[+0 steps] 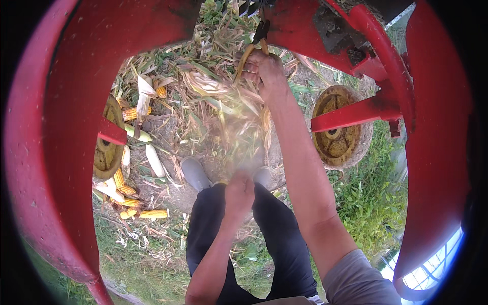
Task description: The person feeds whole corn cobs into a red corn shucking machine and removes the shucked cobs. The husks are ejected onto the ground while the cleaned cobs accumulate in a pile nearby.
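My right hand [267,70] reaches forward, closed around the orange-yellow handles of a pair of pliers [246,61]. The dark jaws of the pliers point up at the underside of a red metal machine housing [293,34], next to dark metal teeth [248,8] at the top edge. Whether the jaws bite on anything is hard to see. My left hand [239,190] is curled into a fist above my shoes, between my knees. A hazy patch blurs its far side, and nothing shows in it.
Red curved panels [434,133] flank me on both sides. Yellow-hubbed wheels stand at right [333,129] and left [108,141]. Several corn cobs [152,214] lie on the ground at left. Dry husks [206,82] litter the soil ahead, and green plants [370,206] grow at right.
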{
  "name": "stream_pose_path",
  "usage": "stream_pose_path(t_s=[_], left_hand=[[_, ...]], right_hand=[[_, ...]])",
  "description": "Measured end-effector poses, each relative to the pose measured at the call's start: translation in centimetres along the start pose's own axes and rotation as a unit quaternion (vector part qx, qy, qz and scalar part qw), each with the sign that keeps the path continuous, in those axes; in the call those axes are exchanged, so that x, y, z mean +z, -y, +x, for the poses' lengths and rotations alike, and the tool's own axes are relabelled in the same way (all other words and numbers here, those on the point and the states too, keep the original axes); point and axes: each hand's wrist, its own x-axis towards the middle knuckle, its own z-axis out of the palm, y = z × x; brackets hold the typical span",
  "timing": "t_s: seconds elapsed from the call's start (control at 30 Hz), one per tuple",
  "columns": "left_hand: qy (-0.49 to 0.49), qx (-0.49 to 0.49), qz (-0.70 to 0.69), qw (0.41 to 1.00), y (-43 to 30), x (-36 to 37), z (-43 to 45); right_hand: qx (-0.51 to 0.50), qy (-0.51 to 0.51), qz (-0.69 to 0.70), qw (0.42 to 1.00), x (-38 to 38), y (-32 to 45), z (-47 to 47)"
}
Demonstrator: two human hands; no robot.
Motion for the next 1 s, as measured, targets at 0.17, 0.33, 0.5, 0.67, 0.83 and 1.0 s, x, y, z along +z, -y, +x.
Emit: stream_pose_path(t_s=[0.17,0.33,0.5,0.67,0.83,1.0], left_hand=[[0.064,-0.023,0.008,0.998,-0.7,0.5,0.3],[0.077,-0.058,-0.028,0.995,-1.7,0.0,0.7],[0.079,-0.039,-0.055,0.995,-1.8,0.7,1.0],[0.097,-0.039,-0.054,0.993,-1.5,0.5,1.1],[0.097,-0.03,-0.045,0.994,-2.7,-0.6,2.2],[0.094,-0.04,-0.081,0.991,-3.3,-0.7,2.1]], right_hand=[[-0.021,-0.041,-0.024,0.999,0.7,0.0,5.3],[-0.048,-0.084,-0.034,0.995,1.5,0.0,6.1],[-0.099,-0.102,-0.039,0.989,2.3,-0.3,5.6],[-0.048,-0.078,0.035,0.995,2.1,0.3,5.2],[0.024,0.034,0.227,0.973,2.2,3.0,3.3],[0.031,0.062,0.294,0.953,2.9,3.3,3.0]])
